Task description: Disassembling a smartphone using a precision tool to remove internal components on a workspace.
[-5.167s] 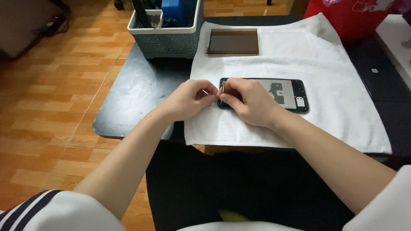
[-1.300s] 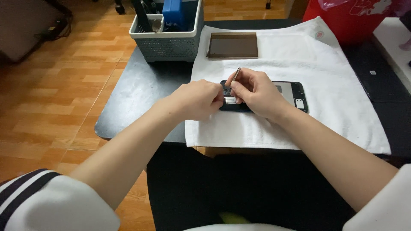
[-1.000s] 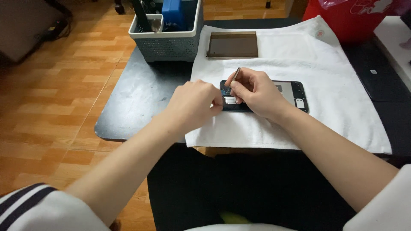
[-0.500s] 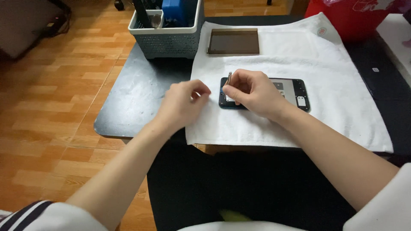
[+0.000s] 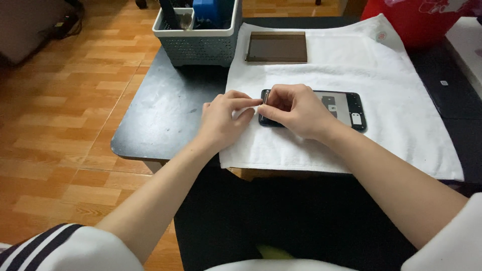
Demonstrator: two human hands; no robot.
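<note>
Pinching a thin tool (image 5: 265, 96), the right hand (image 5: 296, 109) rests on the opened phone (image 5: 346, 106), which lies long axis left-right on the white towel (image 5: 401, 85). The left hand (image 5: 226, 118), fingers pinched narrow but holding nothing I can tell, touches the phone's left end, just beside the right.

**A:** Where are my hands?

**B:** Both reach forward from the bottom of the view, forearms bare, white sleeves at the elbows. They meet in the middle.

**A:** How is my left hand (image 5: 223, 118) shaped?

**B:** Palm down, wrist straight. Thumb and forefinger stretch to the right, pinched together at the tips; the other fingers curl loosely under.

**A:** And my right hand (image 5: 296, 108)?

**B:** Knuckles up, fingers bent and bunched towards the left. Its thumb and forefinger close in a pinch right beside the left fingertips, so the two hands nearly touch. The right forearm runs down to the lower right corner.
</note>
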